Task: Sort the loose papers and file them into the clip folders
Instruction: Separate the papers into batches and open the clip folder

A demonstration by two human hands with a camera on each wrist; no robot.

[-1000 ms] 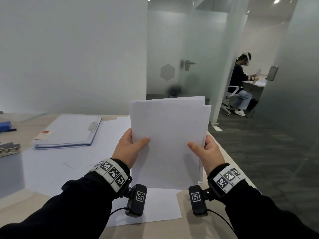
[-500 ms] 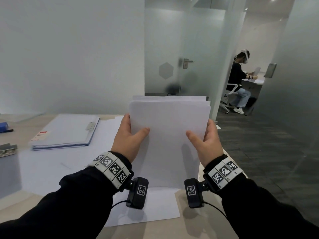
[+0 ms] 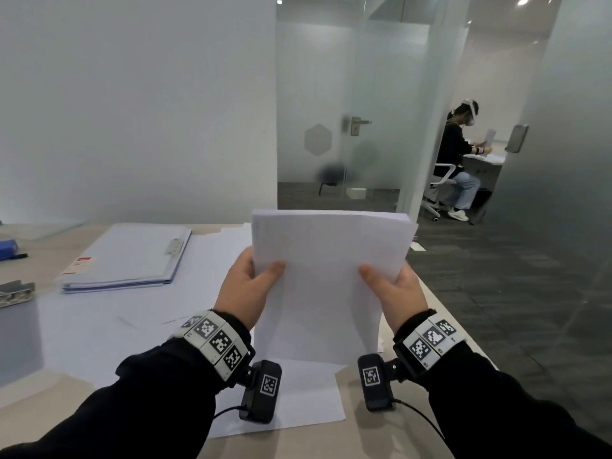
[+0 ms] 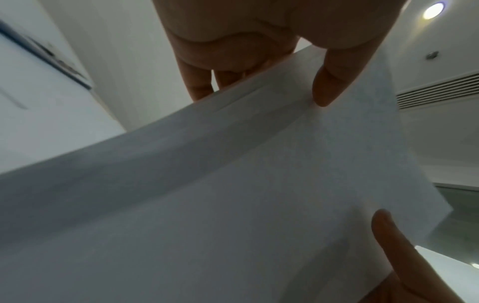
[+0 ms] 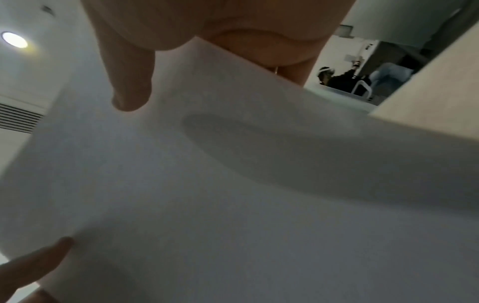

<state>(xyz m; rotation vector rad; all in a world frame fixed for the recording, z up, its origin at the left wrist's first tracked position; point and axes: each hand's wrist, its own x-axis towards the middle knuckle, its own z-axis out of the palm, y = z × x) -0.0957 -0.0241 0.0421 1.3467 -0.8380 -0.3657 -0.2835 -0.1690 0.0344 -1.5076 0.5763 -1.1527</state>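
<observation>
I hold a stack of white papers (image 3: 326, 279) upright, its bottom edge standing on the loose sheets on the table. My left hand (image 3: 246, 288) grips its left edge, thumb in front and fingers behind. My right hand (image 3: 395, 288) grips the right edge the same way. In the left wrist view the stack (image 4: 233, 194) fills the frame with my left hand (image 4: 259, 86) pinching it; the right wrist view shows the stack (image 5: 220, 184) under my right hand (image 5: 207, 82). A pale blue clip folder (image 3: 127, 255) lies closed on the table to the left, its metal clip (image 3: 174, 246) showing.
Loose white sheets (image 3: 109, 323) cover the table (image 3: 39, 263) under and left of my arms. A grey box with a metal clip (image 3: 15, 293) stands at the left edge. The table's right edge drops to dark carpet (image 3: 513, 293). A person (image 3: 458, 160) sits at a far desk.
The sheets' top edges, uneven a second ago, now line up squarely. Both hands slid a little higher along the stack's sides while its bottom edge stayed on the table.
</observation>
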